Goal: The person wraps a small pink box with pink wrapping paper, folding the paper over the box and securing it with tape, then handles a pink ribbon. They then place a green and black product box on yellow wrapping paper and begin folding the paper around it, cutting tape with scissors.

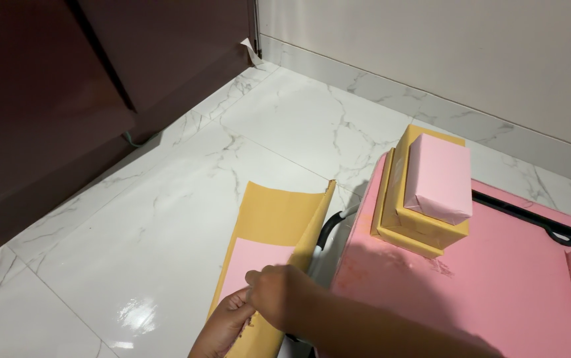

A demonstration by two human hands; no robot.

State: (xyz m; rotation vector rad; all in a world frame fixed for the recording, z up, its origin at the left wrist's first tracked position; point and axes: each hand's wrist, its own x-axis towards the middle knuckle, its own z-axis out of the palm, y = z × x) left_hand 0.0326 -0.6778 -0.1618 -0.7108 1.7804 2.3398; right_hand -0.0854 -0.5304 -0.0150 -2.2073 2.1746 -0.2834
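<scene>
Fingers (253, 278) of both hands on pink sheet (255, 262) over brown paper (279, 212).

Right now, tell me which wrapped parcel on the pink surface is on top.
The pink wrapped parcel. It rests on the larger mustard-yellow wrapped parcel, which lies directly on the pink surface.

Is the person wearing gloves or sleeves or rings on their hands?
No. The left hand and the right hand are bare, with no gloves. The right forearm shows no sleeve. No rings, watch or bracelet can be seen.
</scene>
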